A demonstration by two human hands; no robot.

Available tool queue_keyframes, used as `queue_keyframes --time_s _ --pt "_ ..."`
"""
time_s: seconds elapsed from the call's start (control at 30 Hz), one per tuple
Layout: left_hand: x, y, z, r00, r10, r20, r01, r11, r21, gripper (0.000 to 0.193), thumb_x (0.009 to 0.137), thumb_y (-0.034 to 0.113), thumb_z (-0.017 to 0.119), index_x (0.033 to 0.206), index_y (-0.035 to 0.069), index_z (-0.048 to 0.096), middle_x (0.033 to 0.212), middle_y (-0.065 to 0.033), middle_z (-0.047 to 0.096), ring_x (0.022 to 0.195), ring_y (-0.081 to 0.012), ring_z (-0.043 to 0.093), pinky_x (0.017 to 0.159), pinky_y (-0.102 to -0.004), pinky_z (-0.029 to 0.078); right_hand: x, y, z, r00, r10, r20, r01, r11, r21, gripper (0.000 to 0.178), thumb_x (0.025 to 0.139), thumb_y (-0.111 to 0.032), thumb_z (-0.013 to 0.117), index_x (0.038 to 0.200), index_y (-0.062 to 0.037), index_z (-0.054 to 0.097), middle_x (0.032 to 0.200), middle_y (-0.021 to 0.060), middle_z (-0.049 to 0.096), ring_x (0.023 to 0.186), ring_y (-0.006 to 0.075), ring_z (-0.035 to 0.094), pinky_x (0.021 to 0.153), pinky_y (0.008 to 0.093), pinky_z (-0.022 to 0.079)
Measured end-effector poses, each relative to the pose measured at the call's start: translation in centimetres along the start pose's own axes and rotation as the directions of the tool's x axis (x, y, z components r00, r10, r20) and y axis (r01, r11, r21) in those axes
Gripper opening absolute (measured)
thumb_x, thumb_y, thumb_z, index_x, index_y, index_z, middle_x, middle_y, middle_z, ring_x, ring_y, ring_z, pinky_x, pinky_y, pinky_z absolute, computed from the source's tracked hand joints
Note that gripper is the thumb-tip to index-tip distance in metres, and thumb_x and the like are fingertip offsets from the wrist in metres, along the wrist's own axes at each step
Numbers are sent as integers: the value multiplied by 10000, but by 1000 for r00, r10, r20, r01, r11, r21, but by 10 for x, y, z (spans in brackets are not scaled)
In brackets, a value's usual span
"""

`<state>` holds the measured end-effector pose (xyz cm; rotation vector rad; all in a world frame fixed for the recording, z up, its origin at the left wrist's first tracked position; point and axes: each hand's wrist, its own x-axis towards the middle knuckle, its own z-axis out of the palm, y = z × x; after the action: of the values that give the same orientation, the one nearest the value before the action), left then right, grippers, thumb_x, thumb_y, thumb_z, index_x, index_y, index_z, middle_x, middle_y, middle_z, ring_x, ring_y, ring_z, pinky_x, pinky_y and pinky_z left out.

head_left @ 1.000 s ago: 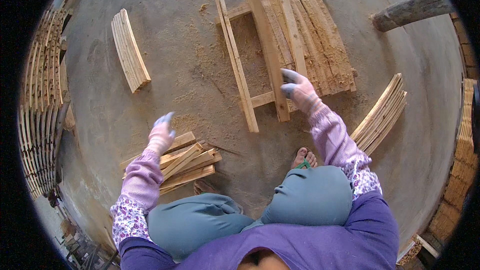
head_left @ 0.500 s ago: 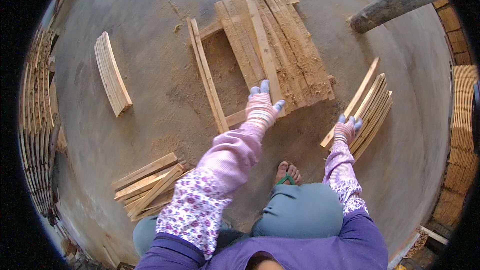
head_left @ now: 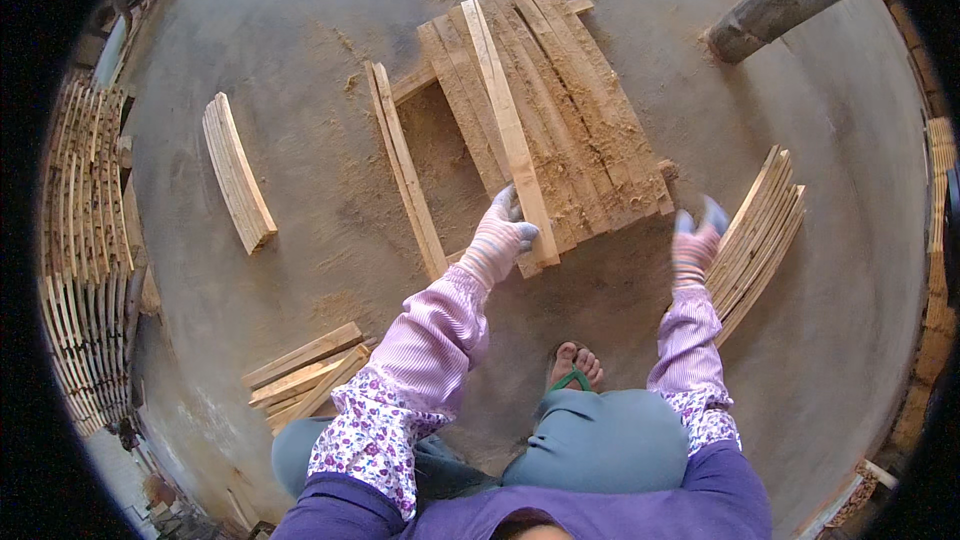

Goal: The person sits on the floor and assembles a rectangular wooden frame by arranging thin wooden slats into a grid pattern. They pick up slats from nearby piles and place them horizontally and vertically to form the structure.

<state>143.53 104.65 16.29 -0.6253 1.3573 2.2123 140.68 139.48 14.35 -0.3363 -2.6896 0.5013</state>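
A narrow wooden strip lies lengthwise across a row of sawdust-covered boards, its near end jutting past them. My left hand, in a striped glove with grey-blue fingertips, grips the strip's left edge near that end, fingers and thumb bent round it. Out to the right, my right hand hovers just left of a stack of thin strips. Its gloved fingers are spread and slightly blurred, with nothing seen between them.
Left of the boards, two slim strips rest across the crosspieces. A small bundle lies farther left, and a loose pile sits near my left knee. A thick post stands at far right. Many strips line the left side.
My right hand has let go of a strip, which now lies against the right stack, and moved up and away. My left hand has closed on the strip on the boards, which shifted left and nearer.
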Motion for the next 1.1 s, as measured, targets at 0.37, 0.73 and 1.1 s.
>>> queue_keyframes --time_s 0.37,0.73,1.1 --pt "-44 8 -103 509 797 -325 10 372 928 672 800 343 835 1347 86 541 1186 -186 639 1084 -351 624 994 -421 487 -79 -253 62 674 -324 664 -215 774 596 592 865 -277 729 1339 28 547 1228 258 655 1138 354 644 988 407 498" --pt "-37 -7 -133 761 207 -614 207 821 533 1091 768 339 845 1589 78 174 1406 -268 552 1292 -377 563 1091 -414 436 -97 -311 59 422 -480 769 620 772 142 644 883 -419 660 1412 -94 490 1306 213 568 1223 388 576 1027 475 481" --pt "-12 -28 -155 832 269 -486 -53 910 412 1017 807 161 785 1600 104 152 1439 -228 535 1318 -328 541 1129 -369 379 -21 -257 90 315 -251 915 -512 767 387 410 857 -61 718 1262 -12 668 1076 44 735 940 161 675 826 300 546"
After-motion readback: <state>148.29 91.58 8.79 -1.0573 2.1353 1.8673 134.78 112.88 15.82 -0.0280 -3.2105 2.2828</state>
